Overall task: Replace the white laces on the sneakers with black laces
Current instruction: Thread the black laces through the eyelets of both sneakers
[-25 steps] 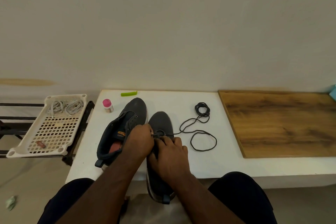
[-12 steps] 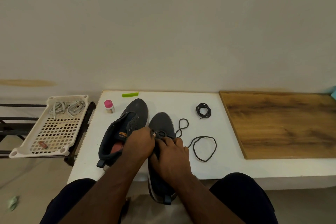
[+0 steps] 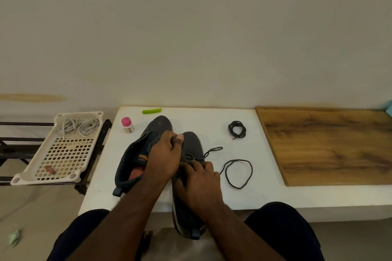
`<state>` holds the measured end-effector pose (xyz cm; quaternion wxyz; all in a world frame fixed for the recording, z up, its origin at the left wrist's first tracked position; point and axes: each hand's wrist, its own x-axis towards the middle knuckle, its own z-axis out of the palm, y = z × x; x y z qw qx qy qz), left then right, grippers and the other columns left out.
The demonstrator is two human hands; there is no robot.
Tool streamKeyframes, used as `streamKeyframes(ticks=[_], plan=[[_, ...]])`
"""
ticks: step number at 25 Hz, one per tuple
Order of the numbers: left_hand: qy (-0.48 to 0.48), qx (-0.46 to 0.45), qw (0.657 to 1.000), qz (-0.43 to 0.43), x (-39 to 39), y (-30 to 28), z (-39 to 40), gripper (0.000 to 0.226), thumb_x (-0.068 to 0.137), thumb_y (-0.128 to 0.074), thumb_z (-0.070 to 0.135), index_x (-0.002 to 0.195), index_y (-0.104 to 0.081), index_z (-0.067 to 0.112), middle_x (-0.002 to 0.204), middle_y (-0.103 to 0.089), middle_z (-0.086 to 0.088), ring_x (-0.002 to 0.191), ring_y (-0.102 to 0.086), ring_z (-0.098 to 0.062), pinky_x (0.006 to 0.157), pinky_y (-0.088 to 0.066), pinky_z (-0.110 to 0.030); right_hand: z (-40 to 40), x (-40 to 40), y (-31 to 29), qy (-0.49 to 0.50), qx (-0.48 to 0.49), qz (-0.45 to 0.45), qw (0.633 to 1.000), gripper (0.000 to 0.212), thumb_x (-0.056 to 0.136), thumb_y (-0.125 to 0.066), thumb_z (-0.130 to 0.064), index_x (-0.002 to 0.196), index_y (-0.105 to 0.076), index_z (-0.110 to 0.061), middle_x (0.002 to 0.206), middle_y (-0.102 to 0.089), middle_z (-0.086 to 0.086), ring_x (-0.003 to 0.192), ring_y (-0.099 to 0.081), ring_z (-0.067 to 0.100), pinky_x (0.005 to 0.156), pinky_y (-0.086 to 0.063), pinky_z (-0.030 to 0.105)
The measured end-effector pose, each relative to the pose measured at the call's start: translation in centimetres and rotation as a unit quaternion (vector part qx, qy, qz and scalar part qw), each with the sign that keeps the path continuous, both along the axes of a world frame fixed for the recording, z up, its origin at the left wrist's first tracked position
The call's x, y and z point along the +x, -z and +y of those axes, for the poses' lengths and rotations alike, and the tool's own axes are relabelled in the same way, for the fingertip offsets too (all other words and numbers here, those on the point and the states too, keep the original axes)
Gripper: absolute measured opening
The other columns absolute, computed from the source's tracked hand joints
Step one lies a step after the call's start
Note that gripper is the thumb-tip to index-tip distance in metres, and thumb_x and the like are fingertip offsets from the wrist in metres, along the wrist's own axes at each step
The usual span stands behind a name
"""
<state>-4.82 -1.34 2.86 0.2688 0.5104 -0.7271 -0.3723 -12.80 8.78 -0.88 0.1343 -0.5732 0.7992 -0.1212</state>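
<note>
Two dark grey sneakers lie toe-away on the white table (image 3: 212, 197). The left sneaker (image 3: 158, 127) has no lace in view. The right sneaker (image 3: 192, 144) overhangs the table's front edge and carries a black lace (image 3: 238, 174) whose free end loops on the table to its right. My left hand (image 3: 164, 157) pinches the lace's other end, pulled up over the toe. My right hand (image 3: 199, 182) grips the sneaker at its eyelets. A second black lace (image 3: 237, 129) lies coiled farther back. The white laces (image 3: 78, 126) lie in a tray.
The white perforated tray (image 3: 63, 154) sits on a dark rack left of the table. A pink-capped small bottle (image 3: 127, 125) and a green clip (image 3: 151, 110) lie at the table's back left. A wooden board (image 3: 328, 144) covers the right side. My knees are below the front edge.
My left hand has risen toward the toe, drawing the lace through. The loose loop on the table has shrunk and pulled away from the coiled lace.
</note>
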Motion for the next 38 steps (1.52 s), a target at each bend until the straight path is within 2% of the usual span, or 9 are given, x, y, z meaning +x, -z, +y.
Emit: streamKeyframes(ticks=[4, 6, 12, 15, 18, 26, 28, 35, 38], plan=[[0.082, 0.031, 0.987, -0.132, 0.2, 2.8, -0.4, 0.026, 0.096, -0.060, 0.024, 0.121, -0.061, 0.018, 0.110, -0.064, 0.000, 0.101, -0.059, -0.017, 0.084, -0.043, -0.026, 0.0, 0.0, -0.1, -0.002, 0.007, -0.006, 1.000, 0.048, 0.094, -0.037, -0.052, 0.133, -0.051, -0.029, 0.135, -0.053, -0.005, 0.121, -0.041, 0.025, 0.093, -0.037, 0.043], [0.091, 0.012, 0.983, -0.156, 0.2, 3.6, -0.9, 0.020, 0.096, -0.058, 0.019, 0.113, -0.068, 0.015, 0.107, -0.068, -0.006, 0.098, -0.062, -0.021, 0.084, -0.044, -0.026, -0.1, 0.0, -0.1, -0.002, 0.006, -0.004, 1.000, 0.050, 0.094, -0.037, -0.053, 0.136, -0.050, -0.029, 0.136, -0.052, -0.005, 0.121, -0.041, 0.025, 0.094, -0.037, 0.044], [-0.011, -0.066, 0.997, -0.032, -0.2, 1.4, -0.5, 0.013, 0.099, -0.056, 0.023, 0.086, -0.058, 0.020, 0.075, -0.056, 0.009, 0.069, -0.052, -0.006, 0.060, -0.033, -0.020, 0.0, 0.0, 0.0, 0.000, -0.009, -0.008, 1.000, 0.049, 0.092, -0.038, -0.052, 0.135, -0.051, -0.031, 0.135, -0.054, -0.005, 0.121, -0.042, 0.026, 0.093, -0.037, 0.044], [0.011, -0.047, 0.998, -0.041, 0.0, 1.6, -0.6, 0.001, 0.095, -0.061, 0.020, 0.096, -0.062, 0.021, 0.086, -0.060, 0.008, 0.078, -0.055, -0.009, 0.067, -0.036, -0.020, 0.1, 0.0, 0.0, -0.001, -0.003, -0.007, 1.000, 0.049, 0.092, -0.038, -0.051, 0.135, -0.050, -0.031, 0.136, -0.053, -0.005, 0.122, -0.040, 0.026, 0.094, -0.037, 0.044], [0.072, -0.005, 0.989, -0.126, 0.2, 3.3, -0.6, 0.014, 0.094, -0.061, 0.015, 0.105, -0.070, 0.014, 0.102, -0.070, -0.001, 0.095, -0.064, -0.018, 0.084, -0.045, -0.024, 0.1, 0.1, -0.1, 0.001, -0.004, -0.011, 1.000, 0.049, 0.093, -0.038, -0.051, 0.136, -0.050, -0.031, 0.136, -0.052, -0.006, 0.123, -0.040, 0.026, 0.094, -0.036, 0.045], [0.104, -0.002, 0.984, -0.145, 0.3, 4.2, -1.3, 0.026, 0.090, -0.057, 0.007, 0.103, -0.072, 0.024, 0.096, -0.066, 0.000, 0.087, -0.062, -0.017, 0.080, -0.049, -0.029, 0.1, 0.1, -0.1, 0.002, -0.008, -0.008, 1.000, 0.047, 0.093, -0.038, -0.050, 0.133, -0.051, -0.030, 0.135, -0.054, -0.005, 0.122, -0.041, 0.027, 0.092, -0.036, 0.043], [0.092, -0.011, 0.985, -0.149, 0.1, 4.2, -1.2, 0.019, 0.092, -0.056, 0.009, 0.091, -0.069, 0.023, 0.089, -0.065, -0.001, 0.081, -0.062, -0.019, 0.074, -0.046, -0.028, 0.2, 0.1, -0.1, 0.002, -0.007, -0.006, 1.000, 0.047, 0.092, -0.037, -0.051, 0.132, -0.052, -0.030, 0.134, -0.054, -0.005, 0.122, -0.041, 0.026, 0.092, -0.036, 0.043], [-0.011, -0.076, 0.997, -0.017, -0.3, 1.6, -0.5, 0.007, 0.097, -0.056, 0.013, 0.095, -0.061, 0.017, 0.085, -0.061, 0.005, 0.078, -0.055, -0.012, 0.071, -0.039, -0.027, 0.1, -0.1, -0.1, -0.006, -0.008, -0.011, 1.000, 0.046, 0.093, -0.038, -0.052, 0.132, -0.052, -0.031, 0.133, -0.054, -0.005, 0.120, -0.042, 0.024, 0.093, -0.037, 0.042], [0.040, -0.030, 0.993, -0.105, -0.2, 2.7, -0.7, 0.010, 0.096, -0.055, 0.014, 0.089, -0.060, 0.019, 0.087, -0.061, 0.004, 0.080, -0.057, -0.012, 0.077, -0.046, -0.031, 0.1, 0.0, -0.2, -0.004, 0.003, -0.006, 1.000, 0.046, 0.093, -0.037, -0.052, 0.132, -0.051, -0.031, 0.133, -0.054, -0.006, 0.121, -0.042, 0.024, 0.094, -0.038, 0.043]])
